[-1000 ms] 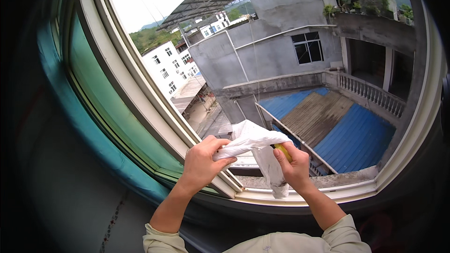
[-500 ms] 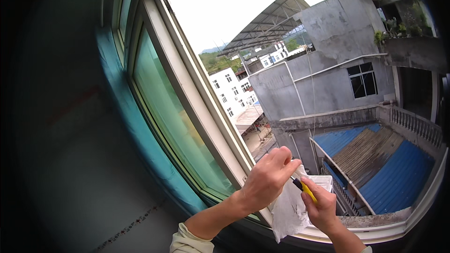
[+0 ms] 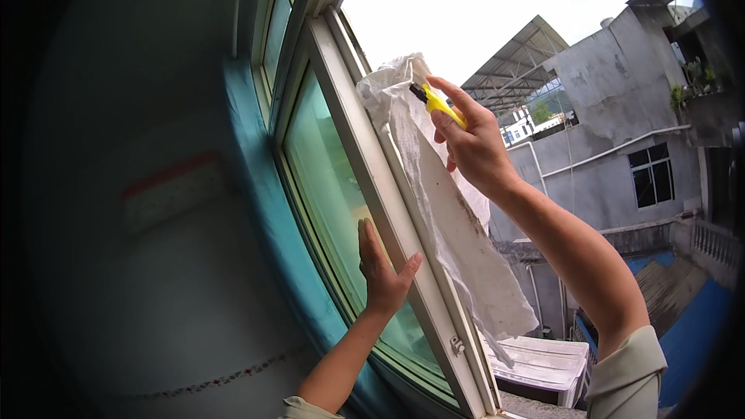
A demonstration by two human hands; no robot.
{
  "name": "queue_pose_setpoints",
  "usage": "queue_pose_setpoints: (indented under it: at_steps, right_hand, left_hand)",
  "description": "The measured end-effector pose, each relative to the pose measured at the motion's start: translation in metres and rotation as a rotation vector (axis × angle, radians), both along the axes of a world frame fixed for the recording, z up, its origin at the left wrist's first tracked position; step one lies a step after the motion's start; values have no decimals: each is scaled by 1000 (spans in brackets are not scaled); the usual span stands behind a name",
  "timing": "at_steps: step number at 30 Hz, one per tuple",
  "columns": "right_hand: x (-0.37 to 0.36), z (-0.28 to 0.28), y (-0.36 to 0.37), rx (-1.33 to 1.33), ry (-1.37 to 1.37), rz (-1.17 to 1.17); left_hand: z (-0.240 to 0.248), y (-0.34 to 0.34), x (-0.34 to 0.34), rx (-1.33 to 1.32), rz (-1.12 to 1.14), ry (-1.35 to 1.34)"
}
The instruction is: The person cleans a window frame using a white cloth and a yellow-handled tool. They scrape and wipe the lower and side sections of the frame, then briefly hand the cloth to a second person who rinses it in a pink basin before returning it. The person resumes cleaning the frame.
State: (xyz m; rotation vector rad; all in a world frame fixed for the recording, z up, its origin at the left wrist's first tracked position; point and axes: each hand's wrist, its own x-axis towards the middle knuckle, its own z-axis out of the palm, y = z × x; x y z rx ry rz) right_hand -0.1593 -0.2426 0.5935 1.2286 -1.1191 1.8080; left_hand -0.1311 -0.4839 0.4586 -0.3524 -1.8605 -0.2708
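My right hand [image 3: 473, 136] is raised beside the upper part of the sliding window's pale frame [image 3: 392, 213], fingers closed around a tool with a yellow-and-black handle [image 3: 440, 103]. The tool's far end is hidden in a white cloth [image 3: 466, 240], which bunches up at the tip against the frame. From there the cloth hangs down in a long, dirt-speckled sheet outside the opening. Lower down, my left hand [image 3: 384, 275] rests open against the frame's inner side and the green-tinted glass [image 3: 322, 147], thumb spread from the fingers.
A small latch [image 3: 458, 345] sits low on the frame. Outside below stands a white box-shaped unit [image 3: 543, 365]. A teal curtain [image 3: 264, 217] hangs along the left of the window. Beyond the opening are a grey building [image 3: 605, 101] and blue roofing [image 3: 698, 341].
My hands have parted. The right has lifted the tool and cloth from near the sill to high on the frame; the left has let go of the cloth and opened against the window.
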Motion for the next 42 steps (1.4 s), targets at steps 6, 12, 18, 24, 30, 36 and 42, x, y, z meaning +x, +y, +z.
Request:
queue_pose_setpoints:
  at_steps: [6, 12, 18, 24, 30, 36, 42]
  right_hand:
    - [-22, 136, -48, -163, 158, -482]
    - [-27, 200, -89, -151, 56, -652]
    - [-34, 222, -98, -52, 55, -730]
    - [-84, 188, -58, 171, 419, -554]
    - [-77, 157, -27, 273, 448, -764]
    - [-36, 240, -46, 260, 346, -1201]
    - [-17, 221, -51, 430, 352, -1218]
  left_hand:
    - [-35, 22, -40, 117, -202, 87]
    - [-44, 25, -43, 115, -193, 95]
    - [-51, 23, -43, 88, -148, 134]
    - [-53, 22, -44, 101, -147, 113]
    - [-53, 21, -36, 121, -105, 83]
    - [-49, 29, -32, 108, -123, 64]
    - [-47, 30, -27, 133, -165, 48]
